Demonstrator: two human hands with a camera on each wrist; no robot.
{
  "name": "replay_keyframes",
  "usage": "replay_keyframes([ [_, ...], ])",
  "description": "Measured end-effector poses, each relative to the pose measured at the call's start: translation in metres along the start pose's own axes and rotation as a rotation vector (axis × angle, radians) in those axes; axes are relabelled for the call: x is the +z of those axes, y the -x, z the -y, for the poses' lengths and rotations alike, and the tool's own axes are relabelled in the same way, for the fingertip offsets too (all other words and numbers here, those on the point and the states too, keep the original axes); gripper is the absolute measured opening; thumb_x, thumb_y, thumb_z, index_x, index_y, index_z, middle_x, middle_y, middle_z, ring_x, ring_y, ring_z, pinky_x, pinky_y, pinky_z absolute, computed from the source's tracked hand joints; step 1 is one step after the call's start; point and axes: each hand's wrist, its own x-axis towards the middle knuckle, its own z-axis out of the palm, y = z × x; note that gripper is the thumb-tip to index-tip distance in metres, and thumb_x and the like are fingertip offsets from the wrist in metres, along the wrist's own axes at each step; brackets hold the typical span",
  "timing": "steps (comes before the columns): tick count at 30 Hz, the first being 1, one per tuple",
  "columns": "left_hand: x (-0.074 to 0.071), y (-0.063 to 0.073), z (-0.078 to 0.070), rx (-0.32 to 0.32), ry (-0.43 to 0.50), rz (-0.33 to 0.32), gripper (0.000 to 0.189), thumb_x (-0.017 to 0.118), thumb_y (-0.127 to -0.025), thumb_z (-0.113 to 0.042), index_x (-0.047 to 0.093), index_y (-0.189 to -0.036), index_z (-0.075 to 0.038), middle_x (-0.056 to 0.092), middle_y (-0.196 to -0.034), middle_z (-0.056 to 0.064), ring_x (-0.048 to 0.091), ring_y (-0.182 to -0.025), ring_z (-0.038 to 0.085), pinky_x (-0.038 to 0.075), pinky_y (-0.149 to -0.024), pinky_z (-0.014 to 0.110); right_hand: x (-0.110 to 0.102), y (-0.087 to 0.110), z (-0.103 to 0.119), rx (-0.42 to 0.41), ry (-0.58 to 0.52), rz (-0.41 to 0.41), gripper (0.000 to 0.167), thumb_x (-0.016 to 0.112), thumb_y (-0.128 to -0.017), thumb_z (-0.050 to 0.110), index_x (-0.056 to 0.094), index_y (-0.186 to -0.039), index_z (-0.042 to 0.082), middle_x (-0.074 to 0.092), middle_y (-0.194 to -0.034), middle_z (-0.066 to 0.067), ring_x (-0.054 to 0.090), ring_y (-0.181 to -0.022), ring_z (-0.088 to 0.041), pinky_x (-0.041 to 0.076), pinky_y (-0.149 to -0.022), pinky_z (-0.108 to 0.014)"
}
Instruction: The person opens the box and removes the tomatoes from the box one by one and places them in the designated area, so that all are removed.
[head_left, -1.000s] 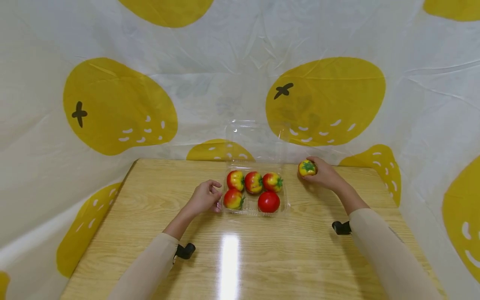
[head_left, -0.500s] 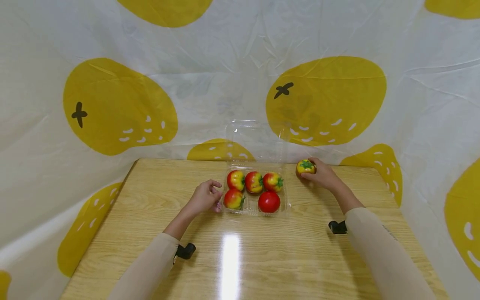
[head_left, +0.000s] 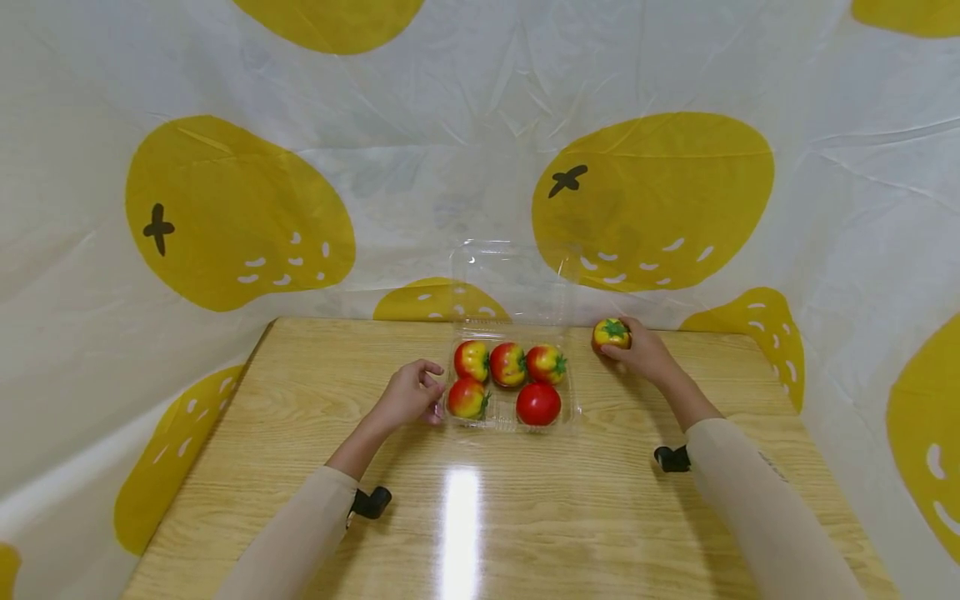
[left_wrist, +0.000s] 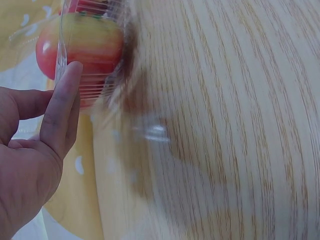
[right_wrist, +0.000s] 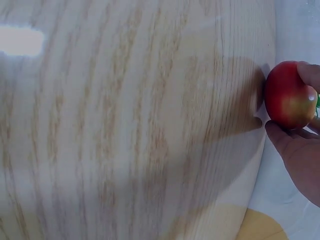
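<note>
In the head view my right hand [head_left: 645, 352] grips a red-and-yellow tomato [head_left: 611, 334], green calyx facing up, near the table's back edge. The right wrist view shows the thumb and fingers around that tomato [right_wrist: 290, 96]; whether it touches the table, I cannot tell. A clear plastic clamshell box [head_left: 498, 423] stands with its lid [head_left: 517, 279] raised. Inside are several red-and-yellow tomatoes [head_left: 507, 365] and one plain red tomato [head_left: 537, 404]; the front middle spot is bare. My left hand [head_left: 407, 396] rests its fairly straight fingers [left_wrist: 62, 110] against the box's left side.
The wooden table [head_left: 570, 517] carries a bright light reflection [head_left: 459, 533] in front of the box. A white cloth with yellow fruit prints [head_left: 442, 192] hangs behind and along both sides. Black wrist cameras [head_left: 371, 502] sit at both sleeves.
My right hand has moved slightly left with the tomato, then nearly stopped. The left hand and the box have stayed where they were.
</note>
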Motion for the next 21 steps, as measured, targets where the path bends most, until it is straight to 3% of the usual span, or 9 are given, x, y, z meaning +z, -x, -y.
replay_keyframes([
  [10,0.0004,-0.0014,0.0004,0.004,0.001,-0.002,0.034,0.064,-0.099,0.002,0.055,-0.131,0.007,0.065,-0.086,0.015,0.067,-0.052,0.018,0.064,-0.051,0.039,0.0053,0.0009,-0.0005,0.059,-0.041,0.009,0.087,0.062,-0.103,0.037,0.014,-0.159,-0.010,0.034,-0.153,-0.040,0.040,-0.138,-0.054,0.035,-0.118,-0.067],
  [21,0.0012,-0.0025,0.0028,0.003,0.011,-0.005,0.032,0.064,-0.098,0.003,0.055,-0.129,0.005,0.065,-0.086,0.014,0.067,-0.052,0.019,0.065,-0.056,0.048,0.0071,-0.0010,-0.0036,0.046,-0.046,-0.010,0.085,0.066,-0.102,0.035,0.021,-0.158,-0.009,0.038,-0.152,-0.038,0.041,-0.138,-0.052,0.035,-0.118,-0.066],
])
